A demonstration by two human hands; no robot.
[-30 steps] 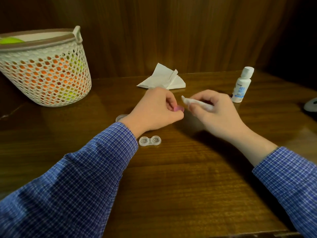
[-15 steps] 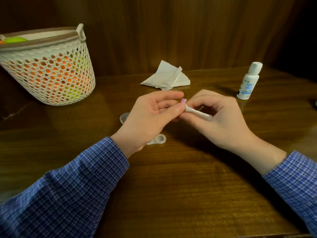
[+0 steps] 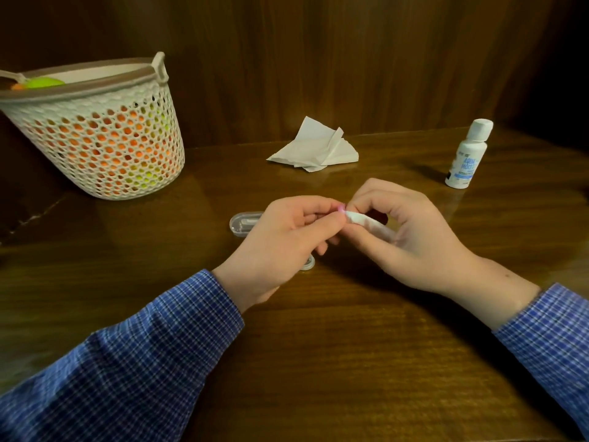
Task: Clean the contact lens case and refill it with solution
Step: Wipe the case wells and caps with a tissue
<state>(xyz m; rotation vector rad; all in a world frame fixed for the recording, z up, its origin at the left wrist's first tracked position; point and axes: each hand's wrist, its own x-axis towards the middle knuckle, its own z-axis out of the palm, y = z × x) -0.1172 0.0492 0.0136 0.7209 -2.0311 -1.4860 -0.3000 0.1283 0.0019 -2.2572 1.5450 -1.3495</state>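
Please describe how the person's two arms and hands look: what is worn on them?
Both arms wear long sleeves of blue checked cloth, a fine grid of lighter and darker lines, ending at the wrists. The left hand and right hand are bare: no gloves, rings or watch visible.

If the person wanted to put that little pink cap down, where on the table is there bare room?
Bare wood lies between the white mesh basket and the crumpled white tissue, between that tissue and the white solution bottle, and in front between the checked sleeves. It is crowded around the hands, where the clear oval box and clear lens case lie.
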